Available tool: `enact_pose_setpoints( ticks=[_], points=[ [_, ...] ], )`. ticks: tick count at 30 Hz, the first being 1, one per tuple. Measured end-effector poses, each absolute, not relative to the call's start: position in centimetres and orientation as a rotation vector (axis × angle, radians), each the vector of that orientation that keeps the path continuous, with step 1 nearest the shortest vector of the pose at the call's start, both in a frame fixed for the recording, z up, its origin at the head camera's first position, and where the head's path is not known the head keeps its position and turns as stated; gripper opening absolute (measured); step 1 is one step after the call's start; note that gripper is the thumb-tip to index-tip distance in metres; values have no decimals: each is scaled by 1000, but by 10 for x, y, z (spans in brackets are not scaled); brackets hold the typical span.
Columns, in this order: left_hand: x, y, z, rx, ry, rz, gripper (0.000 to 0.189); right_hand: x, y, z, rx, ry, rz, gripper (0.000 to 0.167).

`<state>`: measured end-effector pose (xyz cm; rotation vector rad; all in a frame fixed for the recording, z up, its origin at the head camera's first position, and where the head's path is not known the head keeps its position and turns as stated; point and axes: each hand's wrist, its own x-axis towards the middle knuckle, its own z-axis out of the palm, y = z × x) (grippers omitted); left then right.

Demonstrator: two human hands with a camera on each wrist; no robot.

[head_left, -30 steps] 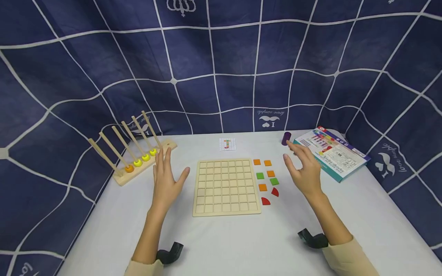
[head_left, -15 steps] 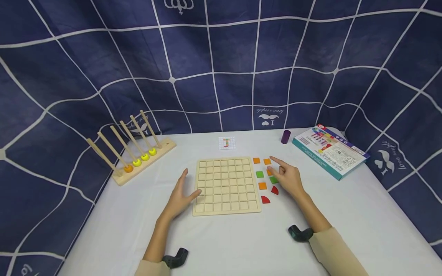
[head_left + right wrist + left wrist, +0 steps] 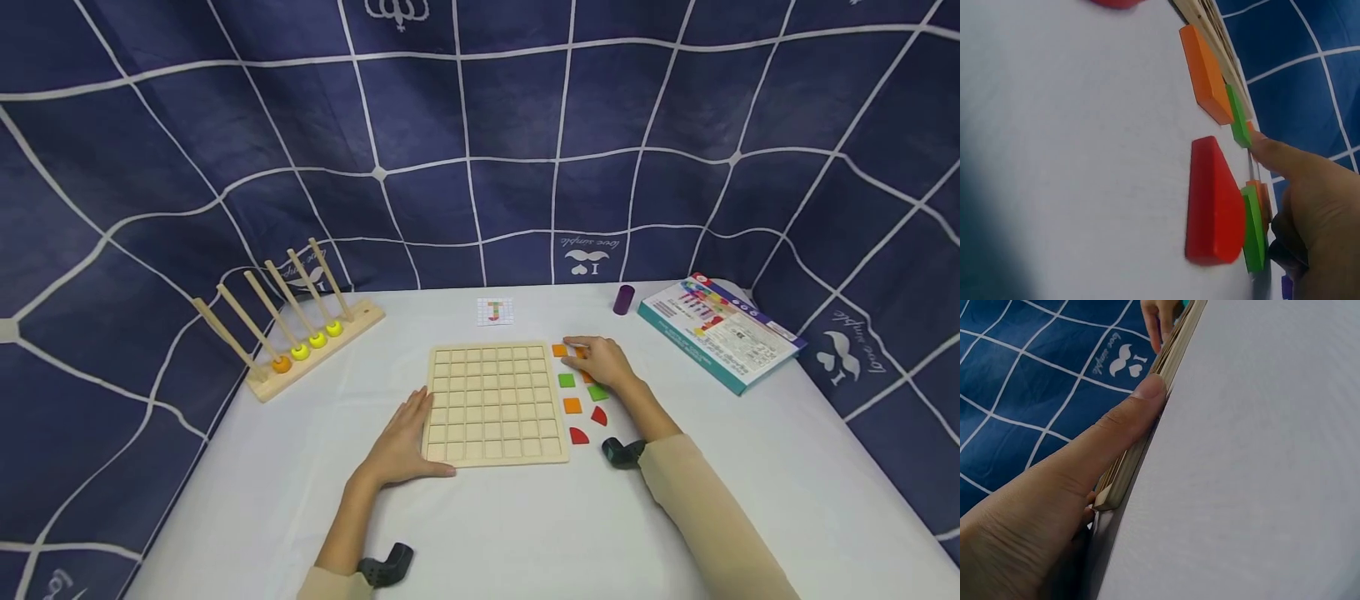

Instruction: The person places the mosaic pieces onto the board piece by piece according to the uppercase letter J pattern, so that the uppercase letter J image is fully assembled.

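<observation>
My left hand (image 3: 401,442) rests at the near left corner of a wooden grid board (image 3: 495,458). Its fingers lie along the left side, and the thumb (image 3: 1138,403) lies against the front edge in the left wrist view. My right hand (image 3: 606,362) is over the far tiles right of the board. Its thumb and forefinger are either side of an orange square tile (image 3: 581,352), mostly covered; whether they pinch it is hidden. Around it are another orange tile (image 3: 559,351), green tiles (image 3: 566,381), a nearer orange tile (image 3: 572,406) and red quarter-round tiles (image 3: 599,416).
A small pattern card (image 3: 495,312) lies behind the board. On the left stands a wooden peg rack (image 3: 322,348) with yellow and orange beads. A purple cylinder (image 3: 623,300) and a flat printed box (image 3: 720,329) are at the back right. Patterned cloth (image 3: 510,200) hangs behind.
My left hand has come down from beside the peg rack to the board's near left corner. The right hand has moved left from near the purple cylinder to the far orange tiles.
</observation>
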<state>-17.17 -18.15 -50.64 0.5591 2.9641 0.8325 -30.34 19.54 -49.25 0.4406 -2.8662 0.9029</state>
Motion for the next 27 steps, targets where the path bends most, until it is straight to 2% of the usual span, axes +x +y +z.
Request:
enact_pose_setpoints(
  ticks=[6, 15, 21, 27],
  points=[
    [-171, -177, -505, 542, 2989, 809, 134, -303, 196, -492, 431, -2867, 890, 31],
    [-168, -178, -506, 543, 3021, 787, 131, -274, 184, -476, 349, -2761, 1002, 31],
    [-167, -179, -509, 531, 3046, 740, 129, -253, 147, -470, 429, -2703, 1075, 34],
    [-169, -178, -510, 533, 3054, 722, 129, -255, 102, -473, 508, -2726, 1143, 34]
  ],
)
